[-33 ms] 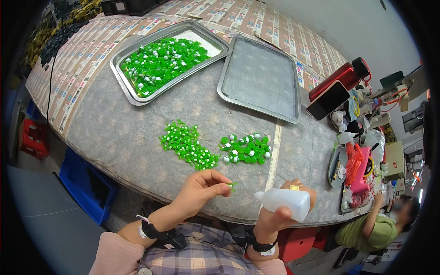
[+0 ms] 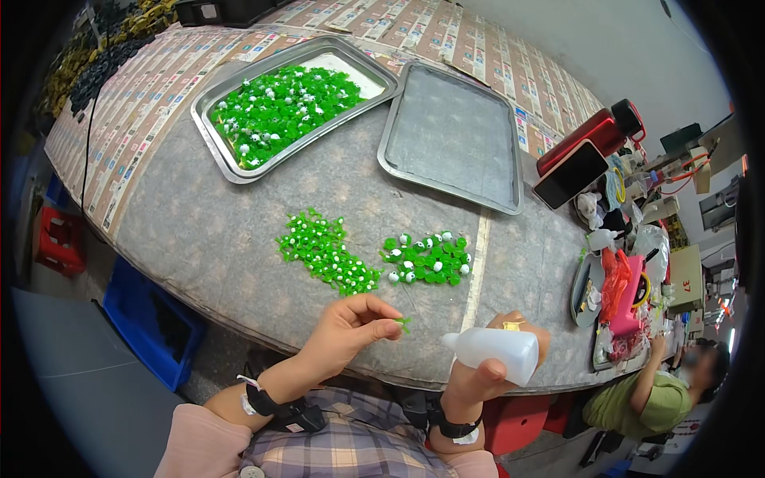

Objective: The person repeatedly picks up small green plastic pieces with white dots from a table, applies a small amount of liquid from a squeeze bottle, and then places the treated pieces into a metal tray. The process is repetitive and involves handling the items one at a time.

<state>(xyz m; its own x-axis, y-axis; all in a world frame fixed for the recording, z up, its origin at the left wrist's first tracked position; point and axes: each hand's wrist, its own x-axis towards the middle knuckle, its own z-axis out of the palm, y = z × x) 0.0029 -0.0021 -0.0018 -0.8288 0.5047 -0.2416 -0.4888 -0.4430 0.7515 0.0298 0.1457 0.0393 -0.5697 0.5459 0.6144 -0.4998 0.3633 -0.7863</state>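
Observation:
Between the thumb and forefinger of my left hand (image 2: 351, 331) is a small green plastic piece (image 2: 405, 324). My right hand (image 2: 478, 378) is wrapped round a translucent white squeeze bottle (image 2: 506, 350); it lies tilted, its nozzle pointing left towards the green piece without touching it. Just beyond my left hand, a pile of small green pieces with white spots (image 2: 327, 253) spreads over the table. To the right of that pile sits a group of larger green pieces with white eyeball-like balls (image 2: 428, 259).
At the back, a metal tray (image 2: 239, 177) is heaped with green pieces and white balls; an empty metal tray (image 2: 450, 127) overlaps its corner. A red bottle (image 2: 586, 142) and a phone (image 2: 570, 174) stand at the right, near assorted clutter. A person in green (image 2: 649, 398) sits far right.

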